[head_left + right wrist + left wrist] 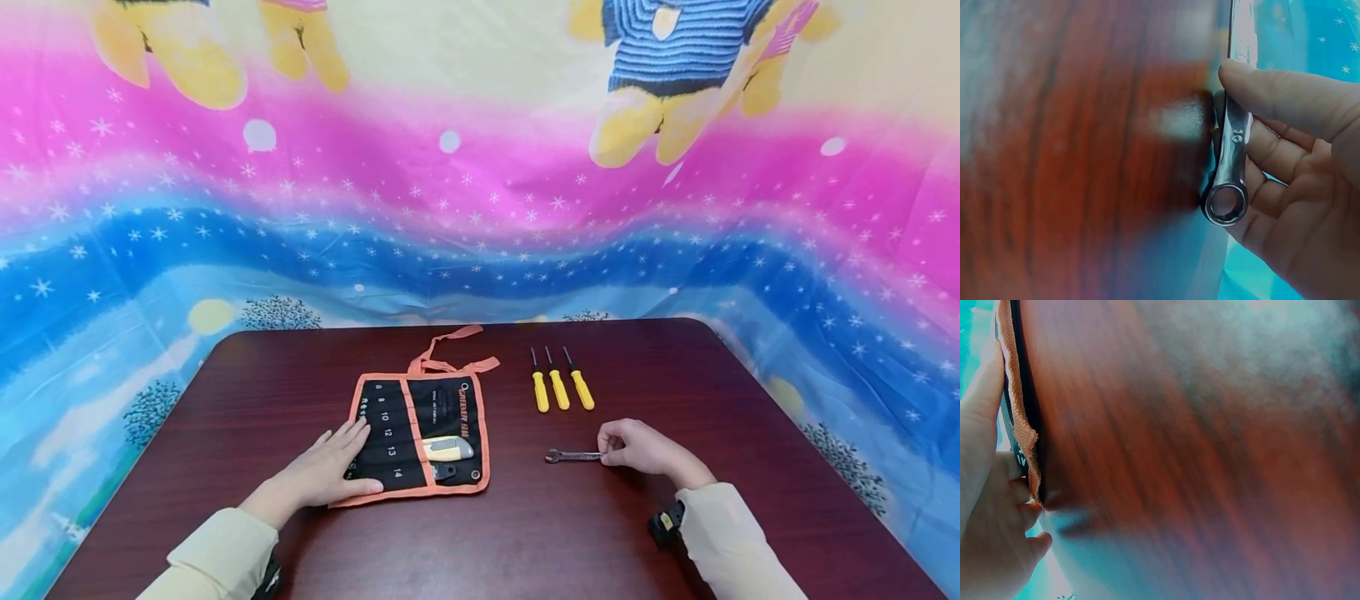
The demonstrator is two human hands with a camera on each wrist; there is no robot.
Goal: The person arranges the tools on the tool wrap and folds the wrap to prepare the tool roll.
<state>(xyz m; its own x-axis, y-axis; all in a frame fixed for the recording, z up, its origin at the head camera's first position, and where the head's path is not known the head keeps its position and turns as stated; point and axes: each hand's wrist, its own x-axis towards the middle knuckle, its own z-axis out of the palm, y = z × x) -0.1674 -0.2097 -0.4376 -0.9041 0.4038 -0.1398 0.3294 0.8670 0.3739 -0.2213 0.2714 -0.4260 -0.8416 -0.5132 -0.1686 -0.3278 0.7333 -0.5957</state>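
Note:
My left hand [318, 468] rests with straight, spread fingers on the left side of a black tool pouch [396, 408] with orange trim. The pouch lies unrolled on the table, its left column printed with size numbers. A utility knife [447, 450] sits in its right part, above a small black item [444, 472]. To the right, my right hand [641, 446] pinches a silver combination wrench [576, 457] between thumb and fingers. Its open end points left toward the pouch. In the right wrist view the ring end [1226, 205] shows close beside the palm.
Three screwdrivers [558, 390] with yellow handles lie side by side beyond the wrench, shafts pointing away. Orange tie straps [450, 365] trail from the pouch's far edge. The dark red wooden table [510, 533] ends at a printed cloth backdrop [480, 275].

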